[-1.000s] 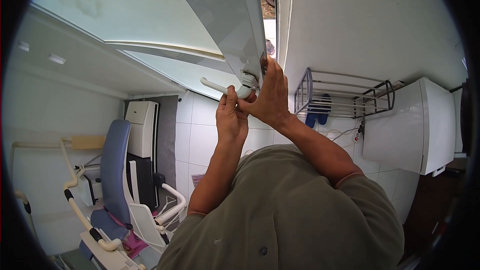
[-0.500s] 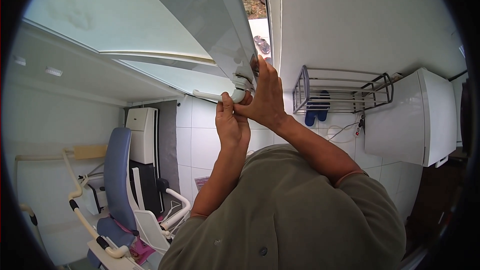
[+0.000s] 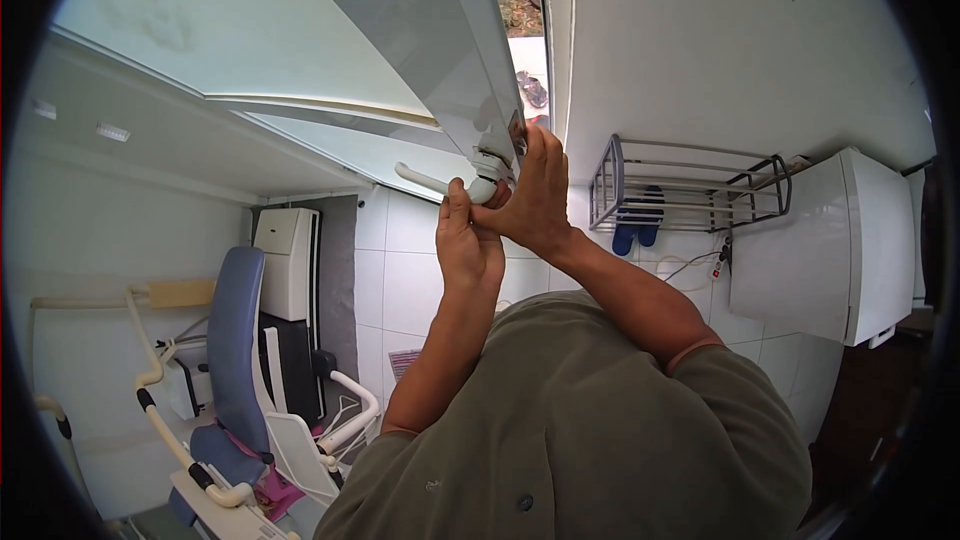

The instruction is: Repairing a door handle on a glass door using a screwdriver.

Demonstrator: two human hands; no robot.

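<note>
A white lever handle (image 3: 425,178) juts to the left from a grey-framed door (image 3: 455,30) standing partly open. My left hand (image 3: 470,250) pinches the bent neck of the lever from below, thumb up. Beside it, my right hand (image 3: 540,195) has its fingers stretched along the door's edge, next to the metal latch plate (image 3: 517,132). The right thumb reaches across under the handle, close to the left fingers. Some fingertips are hidden behind the handle and the door edge.
To the right a metal rack (image 3: 690,185) holds blue slippers (image 3: 638,220), beside a white fridge-like cabinet (image 3: 800,250) and a cable (image 3: 690,270). A blue padded chair (image 3: 235,340) with tubular arms stands on the left. Shoes (image 3: 530,90) lie outside through the gap.
The lever has turned a little, its free end swinging away from me. Both hands stay on the handle and door edge. The whole view has shifted slightly.
</note>
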